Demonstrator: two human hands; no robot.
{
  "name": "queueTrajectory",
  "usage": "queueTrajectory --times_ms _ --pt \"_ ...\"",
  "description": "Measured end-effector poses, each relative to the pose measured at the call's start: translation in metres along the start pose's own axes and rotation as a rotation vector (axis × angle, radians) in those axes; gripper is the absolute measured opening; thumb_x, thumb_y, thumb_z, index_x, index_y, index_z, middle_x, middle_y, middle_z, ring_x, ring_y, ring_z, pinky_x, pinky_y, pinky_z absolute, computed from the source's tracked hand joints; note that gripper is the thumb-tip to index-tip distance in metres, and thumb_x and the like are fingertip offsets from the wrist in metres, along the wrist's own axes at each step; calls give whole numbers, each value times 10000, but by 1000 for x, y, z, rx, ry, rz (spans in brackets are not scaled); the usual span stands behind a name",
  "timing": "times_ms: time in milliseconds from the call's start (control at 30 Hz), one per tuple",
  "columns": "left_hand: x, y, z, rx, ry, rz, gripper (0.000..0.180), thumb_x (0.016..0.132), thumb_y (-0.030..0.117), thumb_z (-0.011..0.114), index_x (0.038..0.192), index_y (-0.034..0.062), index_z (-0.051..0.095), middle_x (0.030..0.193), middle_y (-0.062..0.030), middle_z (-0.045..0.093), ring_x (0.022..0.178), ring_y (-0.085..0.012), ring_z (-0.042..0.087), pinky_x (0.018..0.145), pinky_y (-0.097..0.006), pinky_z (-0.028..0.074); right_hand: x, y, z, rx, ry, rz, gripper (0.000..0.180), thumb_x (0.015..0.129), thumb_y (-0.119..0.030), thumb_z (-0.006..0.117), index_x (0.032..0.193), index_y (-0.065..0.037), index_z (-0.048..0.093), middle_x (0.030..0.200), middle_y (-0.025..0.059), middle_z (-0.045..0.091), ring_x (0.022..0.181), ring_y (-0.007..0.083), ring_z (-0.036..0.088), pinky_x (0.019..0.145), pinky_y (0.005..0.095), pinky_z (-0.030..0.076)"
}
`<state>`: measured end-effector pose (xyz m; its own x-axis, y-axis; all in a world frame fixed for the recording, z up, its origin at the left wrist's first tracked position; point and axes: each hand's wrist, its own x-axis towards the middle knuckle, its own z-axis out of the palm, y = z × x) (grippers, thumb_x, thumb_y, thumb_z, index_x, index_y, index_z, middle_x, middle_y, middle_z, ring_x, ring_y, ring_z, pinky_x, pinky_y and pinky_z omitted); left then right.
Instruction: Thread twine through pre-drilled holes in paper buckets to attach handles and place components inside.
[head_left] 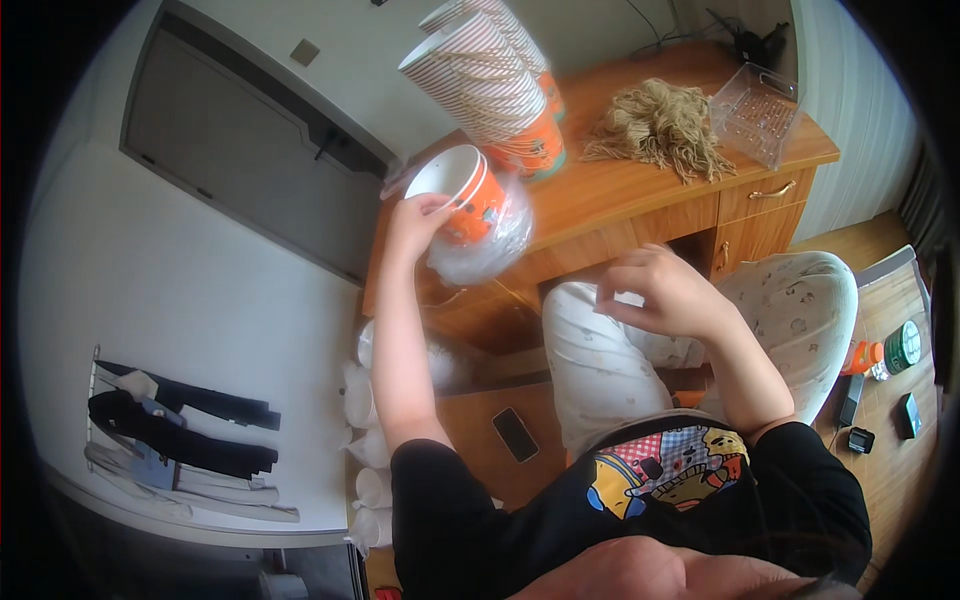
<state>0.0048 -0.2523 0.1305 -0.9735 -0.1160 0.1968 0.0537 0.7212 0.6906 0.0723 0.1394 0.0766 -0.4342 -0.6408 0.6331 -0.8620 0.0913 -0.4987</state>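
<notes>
My left hand is closed on the rim of two nested orange paper buckets, white inside and tilted toward me. A crumpled clear plastic bag wraps round their lower end. Over my lap is my right hand, apart from the buckets, its fingers curled in toward the thumb. Anything between those fingertips is too small to make out. Behind the held buckets, tall stacks of nested paper buckets with striped sides and orange lower parts stand on the wooden desk.
A heap of tan yarn-like strands and a clear plastic basket lie on the desk to the right. Wrapped white stacks line the floor at left. A phone rests near my legs. Bottles stand at far right.
</notes>
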Motion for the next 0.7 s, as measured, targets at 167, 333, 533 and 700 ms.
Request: queueTrajectory --times_ms 167,333,533,700 --pt "-8 7 -1 25 91 68 222 855 69 698 1053 -30 708 975 -147 734 908 -186 696 801 -291 524 -6 11 6 39 0 39 132 838 -197 715 848 -76 662 755 85 647 764 303 637 713 419 481" --pt "-14 6 -5 99 148 106 203 876 92 688 1043 -20 710 981 -135 737 926 -208 700 808 -302 523 0 15 8 5 -40 69 125 839 -196 719 848 -81 671 758 86 648 764 297 641 687 412 478" --pt "-15 6 -6 111 307 149 174 881 106 684 1026 17 719 959 -137 732 894 -221 709 781 -311 525 13 18 15 157 -74 73 87 814 -113 727 846 -64 662 785 94 644 793 300 622 736 398 459" --pt "-17 9 -11 166 390 220 175 885 101 679 1033 14 715 948 -131 730 875 -206 712 754 -310 531 18 28 25 153 -30 2 120 844 -167 711 822 -64 653 729 88 646 733 299 635 694 411 489"
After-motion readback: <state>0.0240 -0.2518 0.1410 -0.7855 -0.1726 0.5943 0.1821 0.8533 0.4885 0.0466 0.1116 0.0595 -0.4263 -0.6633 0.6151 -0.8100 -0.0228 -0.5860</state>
